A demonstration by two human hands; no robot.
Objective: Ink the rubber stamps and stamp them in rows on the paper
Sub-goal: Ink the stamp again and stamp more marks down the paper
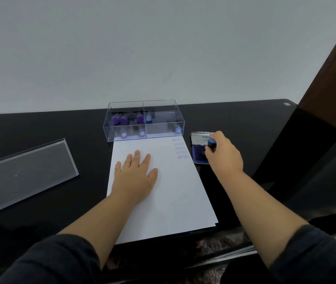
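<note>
A white sheet of paper [169, 193] lies on the black table, with a column of several blue AIR MAIL prints [181, 149] near its top right corner. My left hand [136, 175] rests flat on the paper, fingers spread. My right hand [223, 153] grips a stamp with a blue and black handle [211, 142] and holds it down on the open blue ink pad [199, 154], right of the paper. The pad's silver lid [201, 138] stands open behind it.
A clear plastic box [143, 119] with several purple and blue stamps stands just behind the paper. Its clear lid [23, 173] lies at the left of the black table [60, 128]. The table's front edge runs below the paper; a dark wooden post [331, 64] rises at right.
</note>
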